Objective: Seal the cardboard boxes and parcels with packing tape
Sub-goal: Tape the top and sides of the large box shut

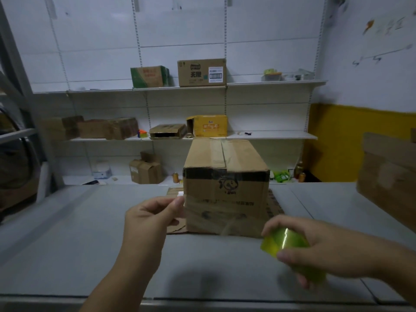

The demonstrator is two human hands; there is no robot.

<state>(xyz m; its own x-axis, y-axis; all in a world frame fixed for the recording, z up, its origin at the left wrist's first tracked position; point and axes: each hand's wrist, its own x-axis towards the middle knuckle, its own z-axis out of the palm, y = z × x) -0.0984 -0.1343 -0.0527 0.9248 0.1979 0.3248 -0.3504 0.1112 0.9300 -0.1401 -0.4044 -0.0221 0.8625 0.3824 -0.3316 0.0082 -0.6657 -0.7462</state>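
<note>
While hands, left [155,216] and right [322,251], hold tape [281,243], box [226,190] blocks shelves [270,136] behind.

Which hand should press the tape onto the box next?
Probably the left hand: it seems to pinch the tape end right against the left front edge of the cardboard box. The right hand grips the tape roll, away from the box.

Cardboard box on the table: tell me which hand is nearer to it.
Left. The left hand pinches the tape end right at the left front edge of the box; the right hand grips the tape roll lower right, apart from it.
</note>
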